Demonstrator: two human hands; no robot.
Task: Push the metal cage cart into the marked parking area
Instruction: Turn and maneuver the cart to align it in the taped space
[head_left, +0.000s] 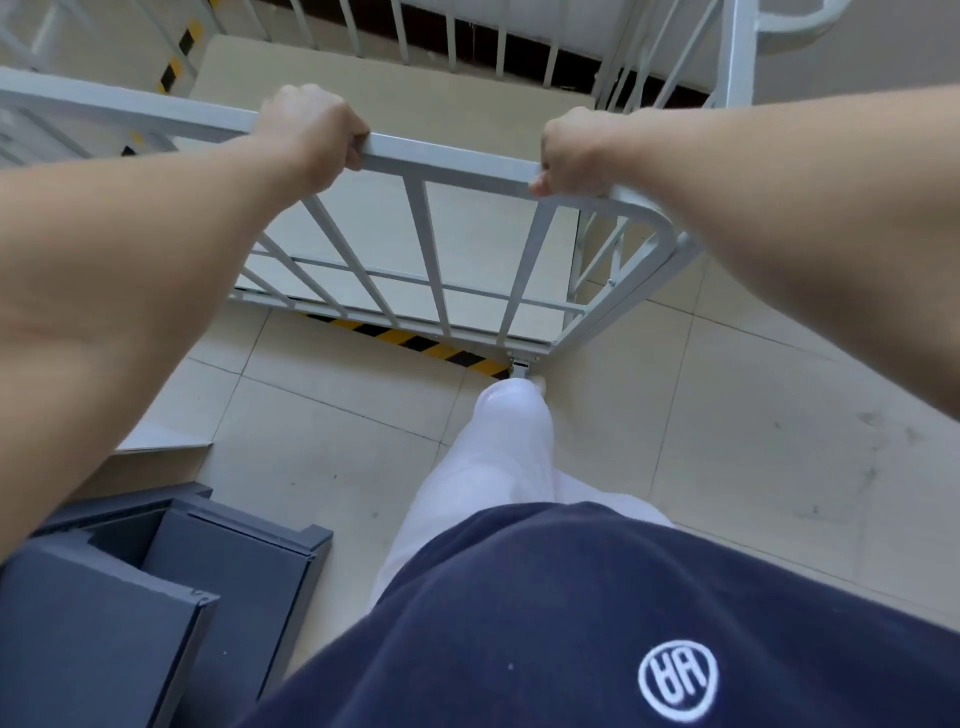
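Both hands are clenched over the top rail (452, 156) of a white metal cage cart (535, 249). The left hand (311, 130) wraps the bar near its middle and the right hand (576, 150) grips just short of the rounded corner, fingers curled under in each case.

The rail is part of a barred end panel above a pale board deck (467, 244). The cart stands on the tiled floor (727, 415) directly ahead of the person, its near edge over a strip of yellow-and-black floor tape (415, 340).

The welded steel frame looks rigid and fairly heavy, though it appears to carry no load, so it should roll easily once moving. The painted bar may be slick under the palms. A wide two-handed hold on the rail seems the best place to steer from.

- **Hands on the rail:** two.
- **Cart in hand:** one.
- **Caster fittings showing:** one (519, 370), at the near corner by a white-trousered leg (509, 441).
- **Stretches of striped tape:** two, the second (179, 57) at upper left.

A further white barred frame (737, 62) stands at upper right; whether it is another cart cannot be told. One dark grey steel cabinet (156, 571) sits at lower left.
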